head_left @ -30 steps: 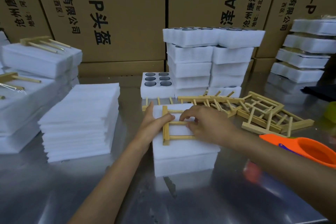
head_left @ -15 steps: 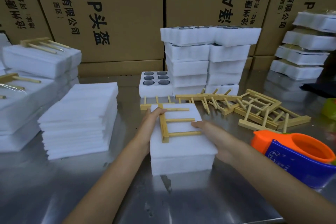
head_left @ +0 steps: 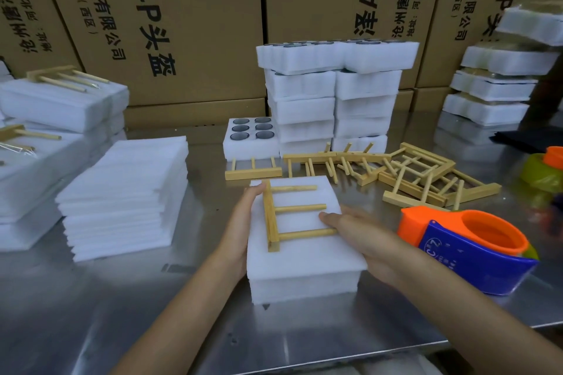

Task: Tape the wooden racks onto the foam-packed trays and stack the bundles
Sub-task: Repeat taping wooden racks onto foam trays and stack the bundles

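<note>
Hands flank white foam-packed tray bundle (head_left: 304, 256) at centre of shiny metal surface (head_left: 122, 313). Pale wooden rack with three dowels (head_left: 289, 216) lies flat on top of it. Left hand (head_left: 240, 228) flat against bundle's 9 o'clock edge, grip apart, fingers straight. Right hand (head_left: 359, 231) lies at the 3 o'clock side, grip apart, fingertips touching dowel ends. Orange-and-blue tape dispenser (head_left: 469, 246) just beside, 3 o'clock. Heap of loose wooden racks (head_left: 396, 173) at 1 o'clock. Tall stack of white foam trays (head_left: 332, 94) at 12 o'clock. Pile of thin white foam sheets (head_left: 125, 192) at 9 o'clock.
</note>
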### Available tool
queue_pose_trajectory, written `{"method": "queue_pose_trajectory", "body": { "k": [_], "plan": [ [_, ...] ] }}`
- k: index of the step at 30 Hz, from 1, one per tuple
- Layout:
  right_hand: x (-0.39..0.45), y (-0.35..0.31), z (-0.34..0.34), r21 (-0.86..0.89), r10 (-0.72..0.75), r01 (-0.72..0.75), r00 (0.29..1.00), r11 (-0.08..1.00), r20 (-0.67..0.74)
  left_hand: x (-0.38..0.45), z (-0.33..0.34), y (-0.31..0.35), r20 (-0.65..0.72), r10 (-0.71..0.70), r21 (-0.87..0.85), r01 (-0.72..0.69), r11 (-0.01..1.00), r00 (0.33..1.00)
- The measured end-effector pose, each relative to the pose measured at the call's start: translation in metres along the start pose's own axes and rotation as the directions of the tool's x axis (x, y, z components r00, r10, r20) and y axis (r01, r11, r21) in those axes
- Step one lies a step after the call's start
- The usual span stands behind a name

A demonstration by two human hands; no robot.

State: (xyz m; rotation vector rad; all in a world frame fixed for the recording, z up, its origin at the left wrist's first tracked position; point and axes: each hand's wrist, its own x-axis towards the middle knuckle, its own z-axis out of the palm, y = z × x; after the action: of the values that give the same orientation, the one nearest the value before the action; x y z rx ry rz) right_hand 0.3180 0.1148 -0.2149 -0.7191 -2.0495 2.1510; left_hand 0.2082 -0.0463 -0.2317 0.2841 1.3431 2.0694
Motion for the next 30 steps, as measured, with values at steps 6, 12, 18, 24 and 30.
{"method": "queue_pose_trajectory", "body": {
  "k": [6, 12, 18, 24, 30],
  "plan": [
    [-0.003, -0.003, -0.001, -0.121, -0.109, 0.111, 0.994, 0.987, 0.020, -0.001, -0.003, -0.002, -0.058, 0.046, 0.051, -0.043, 0.998, 0.997],
    [-0.033, 0.010, -0.057, -0.890, -0.814, 0.217, 0.530, 0.400, -0.237, 0.001, -0.014, 0.000, -0.103, 0.264, 0.122, -0.251, 0.960, 0.959],
    [-0.047, 0.035, -0.106, -0.885, -0.831, -0.283, 0.326, 0.370, -0.451, -0.002, -0.002, 0.017, -0.229, 0.485, 0.353, -0.392, 0.850, 0.844],
    [-0.044, 0.006, -0.110, -0.870, -0.803, -0.213, 0.334, 0.446, -0.493, -0.032, 0.037, 0.028, 0.157, 0.683, 0.775, -0.518, 0.363, 0.713],
    [-0.051, -0.029, -0.082, -0.943, -0.925, 0.069, 0.227, 0.326, -0.304, -0.041, 0.099, 0.038, 0.387, 0.105, 0.866, -0.400, 0.301, 0.916]
  ]
}}
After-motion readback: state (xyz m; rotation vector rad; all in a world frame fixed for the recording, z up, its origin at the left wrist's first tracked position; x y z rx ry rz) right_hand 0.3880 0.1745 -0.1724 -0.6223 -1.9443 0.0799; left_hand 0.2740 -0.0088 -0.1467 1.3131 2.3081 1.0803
